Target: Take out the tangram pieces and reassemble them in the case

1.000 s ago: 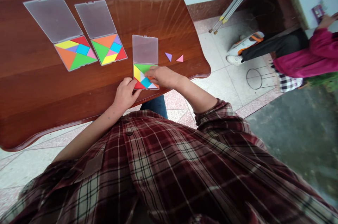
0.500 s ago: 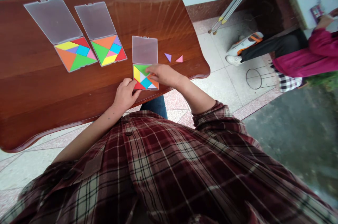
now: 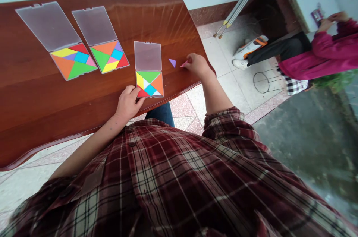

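The nearest tangram case [image 3: 148, 56] lies with its clear lid folded back. Its tray holds green, yellow, orange, red and blue pieces, and two white gaps show among them. My left hand [image 3: 129, 102] grips the tray's lower left corner, fingers on the red piece and thumb at the front edge. Out to the right, my right hand [image 3: 198, 66] pinches a small pink triangle [image 3: 184, 64] at the tabletop, its fingertips partly covering it. A small purple triangle [image 3: 172, 62] lies between the case and my right hand.
Two more open tangram cases, one in the middle [image 3: 95, 24] and one at far left [image 3: 49, 26], hold colourful pieces on the wooden table [image 3: 69, 106]. Crutches [image 3: 237, 6] lean by the wall. Another person in a magenta top [image 3: 324, 52] is at the right.
My right hand has moved right, from above the nearest case's tray to the pink triangle, and now pinches it. My left hand stays at the tray's corner. The view has shifted slightly.
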`<state>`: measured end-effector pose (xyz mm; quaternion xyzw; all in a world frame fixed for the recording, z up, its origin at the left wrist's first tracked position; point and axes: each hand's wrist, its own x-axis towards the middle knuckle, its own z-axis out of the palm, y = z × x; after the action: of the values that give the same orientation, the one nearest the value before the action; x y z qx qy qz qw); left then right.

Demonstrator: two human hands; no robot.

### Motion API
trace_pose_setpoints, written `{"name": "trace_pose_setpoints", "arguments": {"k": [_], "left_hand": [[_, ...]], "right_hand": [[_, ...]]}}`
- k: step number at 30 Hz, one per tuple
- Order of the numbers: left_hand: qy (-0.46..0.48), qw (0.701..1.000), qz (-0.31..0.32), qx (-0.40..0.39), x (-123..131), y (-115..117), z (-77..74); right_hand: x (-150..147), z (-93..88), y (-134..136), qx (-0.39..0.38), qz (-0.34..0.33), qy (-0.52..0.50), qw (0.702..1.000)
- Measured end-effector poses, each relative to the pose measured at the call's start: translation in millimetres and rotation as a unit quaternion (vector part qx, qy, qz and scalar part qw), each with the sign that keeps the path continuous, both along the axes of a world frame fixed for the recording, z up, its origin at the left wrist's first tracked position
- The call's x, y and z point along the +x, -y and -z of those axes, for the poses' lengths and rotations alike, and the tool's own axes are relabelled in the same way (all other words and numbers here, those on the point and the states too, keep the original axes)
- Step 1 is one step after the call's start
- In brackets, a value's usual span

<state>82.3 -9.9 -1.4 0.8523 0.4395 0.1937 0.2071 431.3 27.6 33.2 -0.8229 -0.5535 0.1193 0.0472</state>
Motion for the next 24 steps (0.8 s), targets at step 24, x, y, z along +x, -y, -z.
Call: {"name": "trace_pose_setpoints", "arguments": {"k": [24], "left_hand": [[-0.004,1.0,-0.003,0.018,-1.1,0.0,2.1]], "right_hand": [[-1.2,11.3,4.1,-0.02,-0.041,0.036,0.998]]}}
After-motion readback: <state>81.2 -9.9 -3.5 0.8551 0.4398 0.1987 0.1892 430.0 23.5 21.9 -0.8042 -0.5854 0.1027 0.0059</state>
